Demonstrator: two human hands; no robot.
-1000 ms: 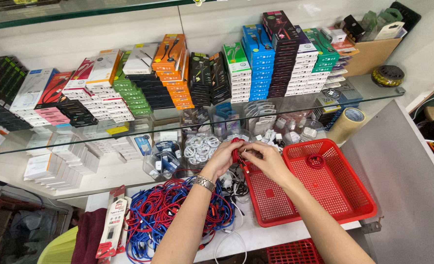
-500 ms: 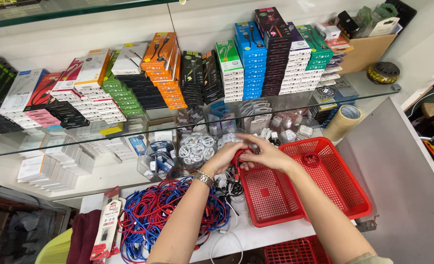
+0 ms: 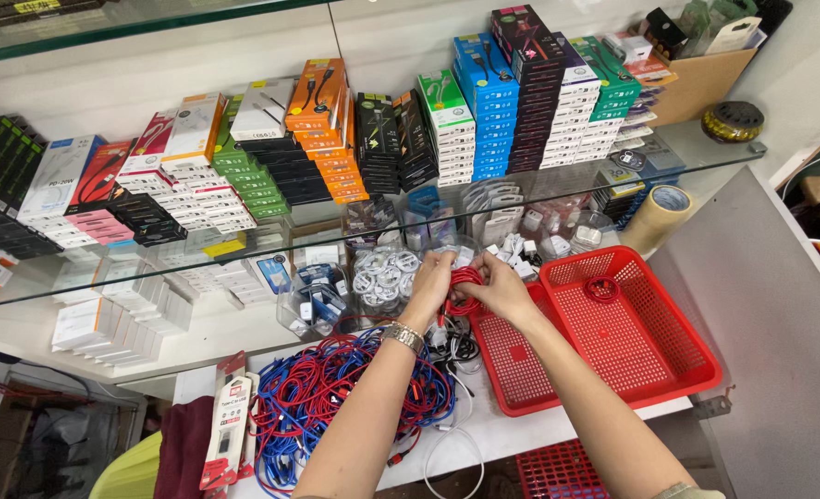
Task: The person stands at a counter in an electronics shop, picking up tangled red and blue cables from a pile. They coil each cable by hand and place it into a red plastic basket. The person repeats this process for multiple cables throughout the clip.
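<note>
— Two levels, is it?

— Yes: a white table [image 3: 521, 430] below, and a glass shelf [image 3: 706, 152] above it, set against a pale wall. A grey panel closes the right side.

— Where's the cable?

— A red cable [image 3: 463, 288], wound into a small coil, sits between both hands, above the left end of a red basket [image 3: 678, 342]. The left hand [image 3: 431, 282], with a metal watch [image 3: 403, 336] on its wrist, pinches the coil from the left; the right hand [image 3: 502, 286] closes on it from the right. Both hold it with fingers narrowed.

— Anything in the basket?

— One more red coil [image 3: 602, 290] near its far wall. Left of the basket lies a heap of red and blue cables [image 3: 327, 388], with white cables [image 3: 456, 434] trailing at its right edge.

— And the packages?

— Flat boxes stand in stacks on the glass: black at far left, then white and pink, green, orange [image 3: 322, 129], black, blue [image 3: 489, 102], and green at right. A tape roll [image 3: 658, 217] stands right of the basket. A long red-and-white pack [image 3: 228, 420] lies left of the heap. Clear tubs [image 3: 382, 277] of white coils sit under the glass.
</note>
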